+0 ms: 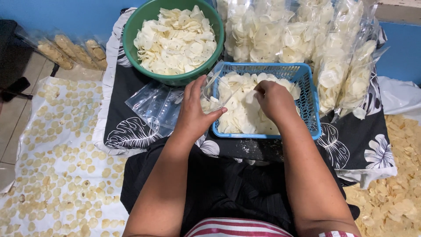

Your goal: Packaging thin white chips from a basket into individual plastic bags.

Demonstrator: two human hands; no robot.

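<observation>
My left hand (196, 112) holds a clear plastic bag (218, 90) open at the left edge of a blue plastic basket (312, 103). The bag has a few pale chips in it. My right hand (274, 101) is down in the basket, fingers closed around a handful of thin white chips (239, 116) that fill it. A green bowl (131, 30) heaped with the same white chips stands just behind the basket to the left.
Several empty clear bags (155, 105) lie on the black leaf-print cloth (131, 131) left of the basket. Filled chip bags (302, 37) stand behind and to the right. Small round chips are spread on a white sheet (57, 166) at left, and more lie loose at right (394, 188).
</observation>
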